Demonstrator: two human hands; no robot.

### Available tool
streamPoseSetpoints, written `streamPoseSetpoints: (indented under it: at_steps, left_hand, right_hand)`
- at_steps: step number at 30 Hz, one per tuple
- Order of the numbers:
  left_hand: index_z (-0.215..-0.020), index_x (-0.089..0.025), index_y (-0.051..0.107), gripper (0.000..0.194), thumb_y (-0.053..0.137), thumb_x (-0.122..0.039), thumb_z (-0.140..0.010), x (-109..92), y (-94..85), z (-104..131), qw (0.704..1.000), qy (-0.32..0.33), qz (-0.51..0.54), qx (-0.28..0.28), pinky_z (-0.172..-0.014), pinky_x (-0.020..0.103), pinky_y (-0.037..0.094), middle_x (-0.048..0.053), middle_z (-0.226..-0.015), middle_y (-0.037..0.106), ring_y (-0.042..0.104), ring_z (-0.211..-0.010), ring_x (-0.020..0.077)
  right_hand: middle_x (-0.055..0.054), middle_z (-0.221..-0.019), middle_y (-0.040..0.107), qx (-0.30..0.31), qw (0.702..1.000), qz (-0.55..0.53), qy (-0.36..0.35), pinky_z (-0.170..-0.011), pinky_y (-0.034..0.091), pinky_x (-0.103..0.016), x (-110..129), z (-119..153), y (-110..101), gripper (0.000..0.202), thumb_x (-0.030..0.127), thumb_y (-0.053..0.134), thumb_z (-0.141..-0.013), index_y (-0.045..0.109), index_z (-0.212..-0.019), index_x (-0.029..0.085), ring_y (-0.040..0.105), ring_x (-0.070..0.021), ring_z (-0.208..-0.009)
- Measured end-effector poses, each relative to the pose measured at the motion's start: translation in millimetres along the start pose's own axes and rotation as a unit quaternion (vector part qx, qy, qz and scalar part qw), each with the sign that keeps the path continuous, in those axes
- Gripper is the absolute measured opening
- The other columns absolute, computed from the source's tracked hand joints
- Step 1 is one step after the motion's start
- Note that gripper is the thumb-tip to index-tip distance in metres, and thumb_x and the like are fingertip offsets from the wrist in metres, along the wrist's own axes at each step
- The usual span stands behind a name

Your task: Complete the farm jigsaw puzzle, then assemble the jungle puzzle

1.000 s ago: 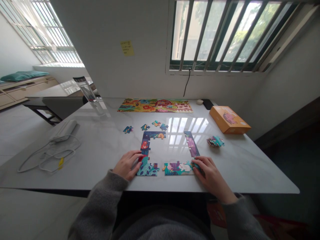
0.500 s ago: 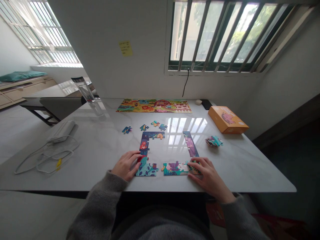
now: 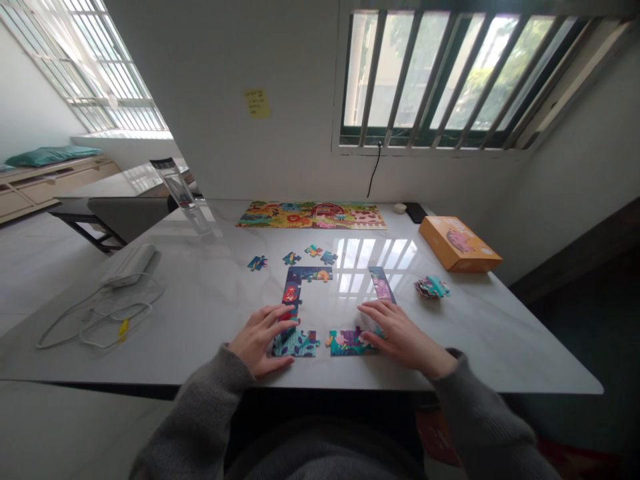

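My left hand (image 3: 263,337) lies with fingers spread over the left puzzle section (image 3: 295,343), which runs up to a dark blue corner and a short top edge. Over the right puzzle section (image 3: 345,341) rests my right hand (image 3: 400,333), its fingers apart and covering the lower right corner. A gap separates the two sections along the bottom, and another along the top. Several loose pieces (image 3: 292,257) lie above the left section. To the right is a small stack of pieces (image 3: 433,287).
An orange box (image 3: 457,243) stands at the right, near a black phone (image 3: 415,213). A colourful picture strip (image 3: 313,215) lies by the wall. On the left are a clear bottle (image 3: 175,185) and a white device (image 3: 129,265) with looped cable.
My right hand has moved a little left and up, over more of the right section. My left hand has shifted slightly right, its fingers further across the left section. The view has shifted slightly.
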State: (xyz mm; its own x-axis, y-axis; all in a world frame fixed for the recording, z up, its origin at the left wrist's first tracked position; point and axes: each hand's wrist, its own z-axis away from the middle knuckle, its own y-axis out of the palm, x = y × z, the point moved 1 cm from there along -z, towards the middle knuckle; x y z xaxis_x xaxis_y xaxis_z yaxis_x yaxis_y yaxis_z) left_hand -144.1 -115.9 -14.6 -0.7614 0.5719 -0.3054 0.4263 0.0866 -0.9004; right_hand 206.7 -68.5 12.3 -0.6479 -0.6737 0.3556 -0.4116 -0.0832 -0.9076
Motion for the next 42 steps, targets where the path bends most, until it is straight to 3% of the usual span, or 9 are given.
streamPoseSetpoints:
  at_steps: [6, 10, 26, 30, 32, 34, 37, 40, 42]
  left_hand:
    - [-0.128, -0.027, 0.062, 0.052, 0.070, -0.048, -0.081, 2, 1.4, -1, 0.999, 0.003, 0.007, 0.031, -0.115, 0.047, 0.036, 0.007, -0.144, 0.056, 0.047, -0.133, 0.0303]
    - [-0.130, -0.029, 0.062, 0.054, 0.070, -0.049, -0.080, 2, 1.1, -1, 1.000, -0.014, -0.013, 0.021, -0.117, 0.051, 0.032, 0.007, -0.143, 0.056, 0.047, -0.131, 0.0309]
    - [-0.133, -0.038, 0.061, 0.056, 0.072, -0.049, -0.079, 16, -6.8, 8, 0.999, -0.025, -0.025, 0.035, -0.120, 0.055, 0.019, 0.003, -0.146, 0.053, 0.047, -0.133, 0.0313]
    - [-0.133, -0.037, 0.060, 0.055, 0.070, -0.050, -0.080, 23, -8.1, 12, 0.999, -0.012, -0.015, 0.043, -0.120, 0.054, 0.020, 0.004, -0.147, 0.052, 0.047, -0.133, 0.0312]
    - [-0.135, -0.035, 0.058, 0.059, 0.069, -0.054, -0.081, 30, -9.1, 9, 0.999, -0.013, -0.002, 0.031, -0.117, 0.051, 0.026, 0.005, -0.143, 0.055, 0.049, -0.129, 0.0306]
    - [-0.140, -0.030, 0.053, 0.062, 0.064, -0.056, -0.084, 42, -12.0, 1, 0.999, -0.044, 0.006, 0.002, -0.109, 0.046, 0.037, 0.008, -0.133, 0.061, 0.054, -0.119, 0.0289]
    - [-0.139, -0.023, 0.052, 0.055, 0.054, -0.049, -0.090, 70, -20.4, -21, 0.983, -0.167, -0.040, -0.059, -0.097, 0.042, 0.045, 0.009, -0.115, 0.067, 0.059, -0.104, 0.0271]
    - [-0.140, -0.021, 0.050, 0.059, 0.058, -0.044, -0.086, 101, -28.7, -47, 0.940, -0.299, -0.153, -0.062, -0.097, 0.048, 0.043, 0.015, -0.127, 0.061, 0.053, -0.117, 0.0343]
    - [-0.143, -0.020, 0.047, 0.064, 0.057, -0.048, -0.086, 116, -31.0, -62, 0.921, -0.338, -0.187, -0.053, -0.100, 0.051, 0.041, 0.017, -0.135, 0.056, 0.047, -0.124, 0.0373]
  right_hand:
    - [-0.016, -0.139, 0.056, 0.072, 0.997, 0.017, -0.019, -0.108, 0.043, -0.048, -17, -83, 8, 0.049, 0.032, 0.057, -0.095, 0.052, -0.142, 0.020, 0.052, -0.0292, -0.127]
    - [-0.015, -0.138, 0.055, 0.086, 0.994, 0.061, -0.016, -0.106, 0.041, -0.052, -21, -112, 17, 0.050, 0.030, 0.061, -0.092, 0.053, -0.141, 0.022, 0.048, -0.0327, -0.129]
    - [-0.012, -0.138, 0.057, 0.086, 0.995, 0.049, -0.030, -0.104, 0.036, -0.051, -4, -128, 27, 0.049, 0.032, 0.065, -0.088, 0.056, -0.136, 0.025, 0.046, -0.0324, -0.128]
    - [-0.012, -0.140, 0.056, 0.083, 0.995, 0.053, -0.030, -0.105, 0.037, -0.052, -3, -131, 30, 0.049, 0.033, 0.064, -0.089, 0.056, -0.137, 0.024, 0.047, -0.0329, -0.128]
    - [-0.011, -0.142, 0.055, 0.084, 0.995, 0.049, -0.033, -0.106, 0.038, -0.053, -5, -131, 30, 0.051, 0.032, 0.064, -0.088, 0.055, -0.138, 0.024, 0.048, -0.0333, -0.129]
    - [-0.012, -0.145, 0.053, 0.084, 0.995, 0.032, -0.037, -0.107, 0.039, -0.052, -9, -129, 28, 0.056, 0.030, 0.062, -0.089, 0.050, -0.144, 0.025, 0.048, -0.0324, -0.131]
    - [-0.014, -0.147, 0.050, 0.076, 0.996, -0.011, -0.035, -0.109, 0.042, -0.048, -15, -125, 23, 0.063, 0.027, 0.059, -0.091, 0.041, -0.151, 0.023, 0.049, -0.0298, -0.134]
    - [-0.015, -0.141, 0.055, 0.070, 0.996, -0.046, -0.021, -0.108, 0.045, -0.046, -20, -117, 19, 0.062, 0.027, 0.058, -0.092, 0.040, -0.151, 0.022, 0.053, -0.0277, -0.130]
    - [-0.015, -0.137, 0.058, 0.066, 0.996, -0.057, -0.015, -0.108, 0.046, -0.045, -23, -111, 18, 0.060, 0.027, 0.058, -0.092, 0.042, -0.150, 0.021, 0.055, -0.0268, -0.128]
